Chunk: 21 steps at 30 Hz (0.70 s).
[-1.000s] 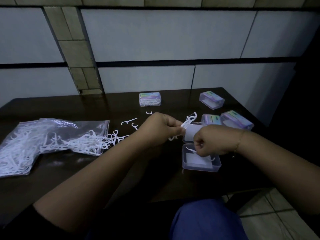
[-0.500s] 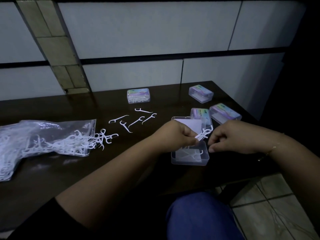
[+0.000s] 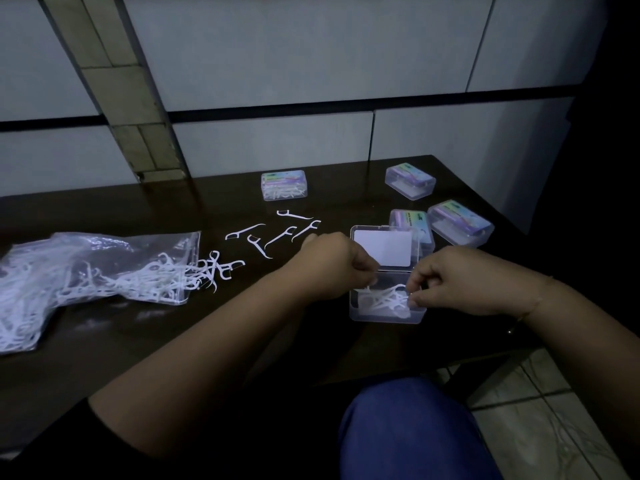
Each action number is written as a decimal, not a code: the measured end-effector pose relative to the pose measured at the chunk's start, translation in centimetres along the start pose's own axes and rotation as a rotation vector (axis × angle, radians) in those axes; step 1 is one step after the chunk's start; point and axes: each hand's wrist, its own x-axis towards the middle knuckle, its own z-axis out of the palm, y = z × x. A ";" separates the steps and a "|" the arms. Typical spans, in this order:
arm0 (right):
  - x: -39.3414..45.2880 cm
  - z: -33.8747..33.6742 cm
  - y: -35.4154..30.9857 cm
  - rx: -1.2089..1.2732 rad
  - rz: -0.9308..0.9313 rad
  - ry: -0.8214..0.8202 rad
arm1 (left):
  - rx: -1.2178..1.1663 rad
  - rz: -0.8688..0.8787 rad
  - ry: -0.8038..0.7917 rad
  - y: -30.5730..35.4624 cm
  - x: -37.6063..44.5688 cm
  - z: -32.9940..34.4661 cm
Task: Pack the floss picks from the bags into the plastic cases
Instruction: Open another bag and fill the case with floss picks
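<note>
Open case, one: clear plastic, near right on the dark tabletop, its lid laid back with a white card inside. A bunch of floss picks, too tangled to count, lies in its tray.

Left hand: fingers curled over the tray's left edge, tips among the picks; whether it grips any cannot be told.

Right hand: fingers curled, pinching picks at the tray's right edge.

Closed cases, four: one far centre with picks visible inside; three far right, the last just behind the open lid. Coloured labels, print unreadable.

Loose picks, five, between the far centre case and the left hand.

Bag, one: clear, left, full of picks, some spilling from its mouth.

Room: dim; tiled wall behind, tiled floor near right.
</note>
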 end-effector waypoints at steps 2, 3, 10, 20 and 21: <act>0.1 0.7 -0.4 -0.044 -0.007 0.011 | -0.037 -0.012 0.043 -0.7 -0.5 -0.1; 0.2 1.0 -0.5 -0.086 -0.013 0.017 | -0.051 -0.018 0.066 -1.1 -0.9 -0.2; 1.6 1.9 -1.9 -0.256 -0.033 0.089 | -0.055 -0.123 0.174 -5.5 -3.0 -1.7; 7.9 -1.8 -7.6 -0.373 -0.209 0.299 | 0.491 -0.393 0.103 -12.6 -2.2 -7.6; 9.3 -1.9 -8.3 -0.445 -0.229 0.304 | 0.528 -0.420 0.052 -13.2 -1.6 -7.8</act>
